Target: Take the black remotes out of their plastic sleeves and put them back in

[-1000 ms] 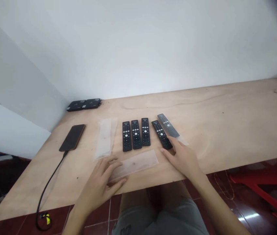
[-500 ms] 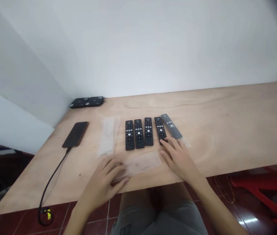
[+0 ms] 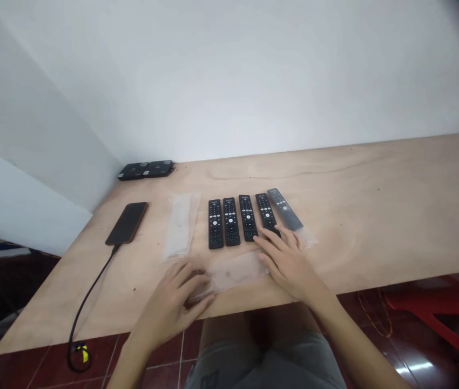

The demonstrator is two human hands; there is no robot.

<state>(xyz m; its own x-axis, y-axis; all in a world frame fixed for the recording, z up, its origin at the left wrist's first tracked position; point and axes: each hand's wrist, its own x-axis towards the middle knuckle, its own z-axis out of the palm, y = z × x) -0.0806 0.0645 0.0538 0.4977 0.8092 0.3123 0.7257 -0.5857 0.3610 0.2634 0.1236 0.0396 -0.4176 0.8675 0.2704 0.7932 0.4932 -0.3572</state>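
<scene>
Several black remotes stand in a row on the wooden table, among them a leftmost remote [image 3: 215,224] and a middle remote [image 3: 248,218]. A remote in a clear sleeve [image 3: 285,208] lies slanted at the right end. My right hand [image 3: 288,259] has its fingers spread, with fingertips at the lower ends of the middle remote and the fourth remote [image 3: 265,209]. My left hand [image 3: 179,297] rests, fingers apart, on the left end of a clear plastic sleeve [image 3: 233,270]. More flat clear sleeves [image 3: 181,224] lie left of the row.
A phone [image 3: 127,223] with a black cable [image 3: 87,297] lies at the left, the cable hanging over the front edge. Two black boxes [image 3: 159,168] sit at the back left by the wall. A red chair [image 3: 436,308] is below the table at right.
My right hand has shifted slightly left, its fingertips moving from the fourth remote towards the middle one. The middle remote's lower end has swung a little right. My left hand stays on the sleeve.
</scene>
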